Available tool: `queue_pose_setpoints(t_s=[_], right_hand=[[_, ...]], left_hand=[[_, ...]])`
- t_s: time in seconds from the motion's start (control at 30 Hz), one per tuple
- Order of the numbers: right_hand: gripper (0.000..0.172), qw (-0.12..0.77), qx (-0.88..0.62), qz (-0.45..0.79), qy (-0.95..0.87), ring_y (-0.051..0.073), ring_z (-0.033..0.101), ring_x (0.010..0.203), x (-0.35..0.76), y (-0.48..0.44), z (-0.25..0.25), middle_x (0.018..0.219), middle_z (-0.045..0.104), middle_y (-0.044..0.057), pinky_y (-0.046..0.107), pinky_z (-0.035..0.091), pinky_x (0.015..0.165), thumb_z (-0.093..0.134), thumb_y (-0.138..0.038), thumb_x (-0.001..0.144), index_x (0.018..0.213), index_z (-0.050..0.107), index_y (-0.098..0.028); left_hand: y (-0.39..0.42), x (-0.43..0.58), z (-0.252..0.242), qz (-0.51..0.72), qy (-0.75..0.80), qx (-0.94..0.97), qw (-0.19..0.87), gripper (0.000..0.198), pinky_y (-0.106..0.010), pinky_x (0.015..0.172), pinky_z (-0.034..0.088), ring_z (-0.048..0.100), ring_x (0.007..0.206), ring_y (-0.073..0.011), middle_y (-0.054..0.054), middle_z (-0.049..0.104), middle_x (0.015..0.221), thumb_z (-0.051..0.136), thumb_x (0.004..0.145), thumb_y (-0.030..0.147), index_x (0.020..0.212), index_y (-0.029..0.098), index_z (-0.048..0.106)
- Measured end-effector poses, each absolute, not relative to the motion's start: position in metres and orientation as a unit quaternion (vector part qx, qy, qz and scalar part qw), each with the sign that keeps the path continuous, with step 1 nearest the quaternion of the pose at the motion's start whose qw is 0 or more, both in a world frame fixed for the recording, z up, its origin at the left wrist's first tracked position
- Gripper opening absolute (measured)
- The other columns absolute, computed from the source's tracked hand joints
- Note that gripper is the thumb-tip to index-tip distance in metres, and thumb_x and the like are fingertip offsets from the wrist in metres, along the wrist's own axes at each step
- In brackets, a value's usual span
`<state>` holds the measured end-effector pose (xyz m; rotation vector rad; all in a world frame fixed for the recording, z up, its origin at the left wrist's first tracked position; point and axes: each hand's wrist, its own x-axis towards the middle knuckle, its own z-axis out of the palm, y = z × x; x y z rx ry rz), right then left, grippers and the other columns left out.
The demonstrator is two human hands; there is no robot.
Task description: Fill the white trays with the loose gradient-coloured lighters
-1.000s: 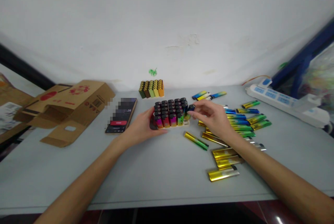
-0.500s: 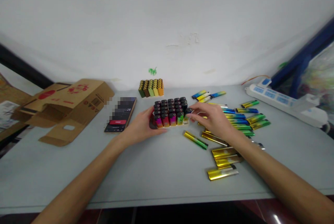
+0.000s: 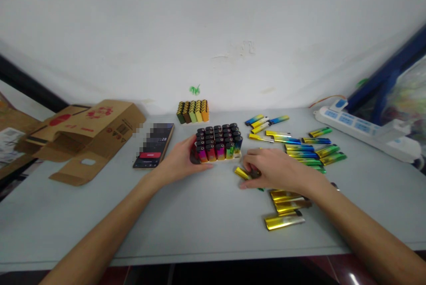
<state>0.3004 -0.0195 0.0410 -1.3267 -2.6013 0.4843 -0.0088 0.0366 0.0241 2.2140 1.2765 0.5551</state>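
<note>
Writing: ":28" on the phone (image 3: 159,145), left of the lighter block (image 3: 218,143); red print on the carton (image 3: 115,119), farther left, was unreadable.
Count: five lighters (image 3: 220,153) fronted the block.
Left hand (image 3: 179,160): fingers held the block's left end.
Right hand (image 3: 274,167): palm down, right of the block, fingers bent around a yellow-green lighter (image 3: 241,172); grip couldn't be told.

One head-worn camera: looked forward and down from above the near side of the table (image 3: 186,218), close behind left hand (image 3: 178,161) and right hand (image 3: 278,167), toward the wall (image 3: 206,32) beyond the table.
</note>
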Motion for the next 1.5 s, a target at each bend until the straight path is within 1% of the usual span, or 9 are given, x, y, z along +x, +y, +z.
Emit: queue_pose_setpoints(t_s=[0.1,0.2,0.4,0.6,0.73,0.93,1.0,1.17,1.5], right_hand=[[0.028,0.087,-0.413,0.197,-0.885,0.023,0.066,0.082,0.299,-0.022,0.042,0.095,0.072,0.004,0.034,0.043,0.071,0.086,-0.044,0.095,0.086,0.069,-0.024],[0.027,0.13,-0.403,0.242,-0.873,0.025,0.068,0.093,0.301,-0.02,0.043,0.102,0.072,0.005,0.035,0.049,0.083,0.072,-0.049,0.106,0.098,0.067,-0.023],[0.03,0.21,-0.42,0.367,-0.803,0.019,0.066,0.072,0.311,-0.013,0.051,0.087,0.076,-0.001,0.031,0.047,0.069,0.069,-0.053,0.106,0.113,0.062,-0.025],[0.032,0.377,-0.446,0.312,-0.749,0.019,0.066,0.08,0.314,-0.003,0.054,0.101,0.079,0.004,0.031,0.045,0.065,0.079,-0.056,0.097,0.101,0.077,-0.024],[0.038,0.43,-0.464,0.377,-0.676,0.014,0.049,0.059,0.311,0.002,0.048,0.077,0.068,-0.001,0.031,0.037,0.054,0.083,-0.06,0.092,0.091,0.077,-0.022],[0.046,0.438,-0.421,0.465,-0.644,0.021,0.071,0.085,0.304,0.0,0.04,0.091,0.075,0.004,0.036,0.059,0.077,0.07,-0.068,0.1,0.094,0.073,-0.022],[0.047,0.425,-0.391,0.512,-0.636,0.018,0.07,0.079,0.301,-0.002,0.04,0.084,0.071,0.002,0.035,0.06,0.075,0.064,-0.067,0.104,0.089,0.065,-0.023],[0.057,0.463,-0.43,0.485,-0.605,0.01,0.034,0.049,0.297,-0.005,0.045,0.063,0.041,-0.009,0.025,0.031,0.043,0.067,-0.076,0.098,0.079,0.045,-0.027],[0.064,0.534,-0.524,0.315,-0.584,0.012,0.027,0.049,0.306,0.001,0.038,0.053,0.031,-0.005,0.03,0.021,0.045,0.067,-0.065,0.098,0.058,0.035,-0.027]], left_hand=[[0.036,-0.009,0.024,0.201,0.478,0.814,0.26,0.078,-0.048,0.107,0.061,0.076,0.117,-0.0374,-0.011,0.08,0.132,0.09,0.074,0.064,0.134,0.02,0.067],[0.036,-0.008,0.024,0.202,0.474,0.816,0.261,0.079,-0.049,0.106,0.061,0.076,0.116,-0.0379,-0.012,0.08,0.131,0.089,0.074,0.067,0.134,0.019,0.067],[0.034,-0.007,0.026,0.203,0.467,0.821,0.26,0.073,-0.05,0.107,0.061,0.076,0.117,-0.0374,-0.01,0.079,0.133,0.087,0.079,0.059,0.136,0.019,0.066],[0.037,-0.01,0.023,0.2,0.466,0.824,0.254,0.076,-0.05,0.111,0.059,0.074,0.124,-0.0382,-0.012,0.077,0.138,0.089,0.077,0.061,0.137,0.02,0.065],[0.037,-0.01,0.023,0.202,0.462,0.822,0.264,0.076,-0.05,0.11,0.06,0.074,0.124,-0.0376,-0.012,0.077,0.139,0.088,0.077,0.06,0.138,0.021,0.065],[0.036,-0.009,0.024,0.205,0.464,0.819,0.268,0.075,-0.051,0.108,0.061,0.075,0.12,-0.0384,-0.012,0.079,0.134,0.09,0.076,0.06,0.136,0.021,0.066],[0.037,-0.009,0.023,0.205,0.464,0.819,0.267,0.076,-0.05,0.108,0.061,0.076,0.12,-0.0381,-0.013,0.079,0.134,0.09,0.076,0.06,0.136,0.02,0.066],[0.036,-0.01,0.022,0.201,0.473,0.817,0.262,0.075,-0.051,0.107,0.061,0.076,0.12,-0.0383,-0.013,0.079,0.134,0.089,0.076,0.061,0.134,0.021,0.066],[0.037,-0.012,0.021,0.197,0.468,0.823,0.256,0.076,-0.049,0.109,0.06,0.075,0.122,-0.0384,-0.012,0.079,0.135,0.089,0.076,0.063,0.135,0.021,0.066]])
